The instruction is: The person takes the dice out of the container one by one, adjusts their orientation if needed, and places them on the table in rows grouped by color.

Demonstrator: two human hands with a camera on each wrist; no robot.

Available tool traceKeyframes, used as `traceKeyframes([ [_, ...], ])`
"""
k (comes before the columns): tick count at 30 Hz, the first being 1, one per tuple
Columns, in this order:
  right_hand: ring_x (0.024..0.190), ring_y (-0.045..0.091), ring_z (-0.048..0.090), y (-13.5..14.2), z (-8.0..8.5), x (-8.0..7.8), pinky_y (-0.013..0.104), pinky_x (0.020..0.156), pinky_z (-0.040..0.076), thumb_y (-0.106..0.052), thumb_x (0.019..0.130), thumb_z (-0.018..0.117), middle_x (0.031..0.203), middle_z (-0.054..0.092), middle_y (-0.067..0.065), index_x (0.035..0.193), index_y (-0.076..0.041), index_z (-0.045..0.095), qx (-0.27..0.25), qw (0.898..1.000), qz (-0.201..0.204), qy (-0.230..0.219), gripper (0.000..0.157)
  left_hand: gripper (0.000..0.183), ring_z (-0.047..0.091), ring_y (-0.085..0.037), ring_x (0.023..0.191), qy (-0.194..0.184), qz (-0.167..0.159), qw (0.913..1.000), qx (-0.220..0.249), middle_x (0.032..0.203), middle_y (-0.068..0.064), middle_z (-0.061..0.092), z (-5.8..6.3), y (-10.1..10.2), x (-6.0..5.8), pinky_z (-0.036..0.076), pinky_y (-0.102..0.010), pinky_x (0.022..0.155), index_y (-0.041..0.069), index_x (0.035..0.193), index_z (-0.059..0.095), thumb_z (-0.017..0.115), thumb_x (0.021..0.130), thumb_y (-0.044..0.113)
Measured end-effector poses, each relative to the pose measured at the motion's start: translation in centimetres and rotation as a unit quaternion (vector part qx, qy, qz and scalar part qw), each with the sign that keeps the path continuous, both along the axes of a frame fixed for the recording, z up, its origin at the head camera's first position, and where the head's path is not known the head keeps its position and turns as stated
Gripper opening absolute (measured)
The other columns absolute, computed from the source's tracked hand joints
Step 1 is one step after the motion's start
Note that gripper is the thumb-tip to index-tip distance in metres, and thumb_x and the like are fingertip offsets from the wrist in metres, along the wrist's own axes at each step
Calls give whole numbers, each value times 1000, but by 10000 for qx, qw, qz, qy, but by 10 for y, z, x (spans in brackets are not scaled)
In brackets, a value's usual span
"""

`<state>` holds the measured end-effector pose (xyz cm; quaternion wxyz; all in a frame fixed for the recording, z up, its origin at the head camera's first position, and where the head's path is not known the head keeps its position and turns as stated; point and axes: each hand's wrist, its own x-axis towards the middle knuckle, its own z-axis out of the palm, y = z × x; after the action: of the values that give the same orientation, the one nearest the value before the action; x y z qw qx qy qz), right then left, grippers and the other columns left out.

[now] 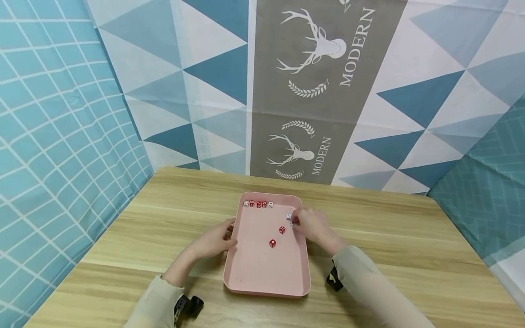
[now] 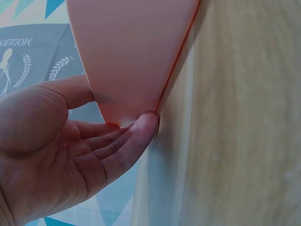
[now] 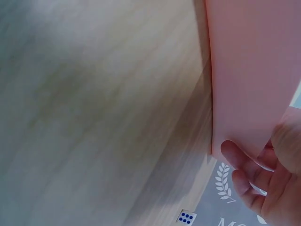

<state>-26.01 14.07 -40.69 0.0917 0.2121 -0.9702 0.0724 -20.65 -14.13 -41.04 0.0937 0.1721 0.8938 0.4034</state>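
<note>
The left hand [image 1: 211,239] pinches the side of the pink tray [image 1: 268,275], thumb at the rim and fingers outside. The right hand [image 1: 313,225] has bent fingers at a white die [image 1: 292,223] in this tray; whether they pinch it, one cannot tell. The step seems to be the picking of this die. It would be good to take it by two opposite faces, without pushing its white neighbour [image 1: 289,217], and to lift low over the two red dice [image 1: 282,230]. The left hand should hold the tray flat, so that the row of five dice [image 1: 259,205] at the far end keeps its line.

The tray lies on a wood-grain bench [image 1: 389,237]. Behind hangs a triangle-patterned cloth [image 1: 215,64]; at the left, a blue gridded one [image 1: 61,114].
</note>
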Motion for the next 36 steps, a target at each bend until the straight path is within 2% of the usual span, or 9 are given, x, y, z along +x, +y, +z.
traceKeyframes([
  [4,69,14,60,-1,0,0,32,60,46,-18,74,71,75,65,-5,79,-18,68,-66,10000,12,30,6,58,56,-21,95,-5,-36,10000,76,107,-14,60,0,0,1,48,-30,71,-4,137,32,56,86,10],
  [11,70,16,60,1,-3,1,38,72,46,-15,75,70,80,66,-1,83,-14,68,-506,9979,83,394,9,59,57,-21,93,2,78,10000,36,106,-15,60,1,-1,3,48,-30,70,-4,137,33,57,85,9],
  [19,67,12,59,7,4,2,28,61,48,-14,77,70,82,67,1,89,-10,70,-1136,9934,73,131,13,56,58,-21,90,102,-105,9999,44,105,-16,60,1,0,3,48,-28,66,-6,135,35,56,85,8],
  [29,64,10,57,13,13,3,25,55,45,-8,78,65,88,66,1,89,-11,68,-1143,9926,101,396,12,56,56,-21,90,22,-25,10000,93,105,-15,60,1,-2,2,47,-28,66,-5,135,35,57,85,8],
  [36,66,13,56,19,21,9,27,58,45,-4,78,62,90,64,3,89,-10,68,-1290,9905,161,439,13,56,56,-20,90,59,-24,10000,8,105,-13,60,1,0,2,47,-28,68,-4,135,36,57,85,9],
])
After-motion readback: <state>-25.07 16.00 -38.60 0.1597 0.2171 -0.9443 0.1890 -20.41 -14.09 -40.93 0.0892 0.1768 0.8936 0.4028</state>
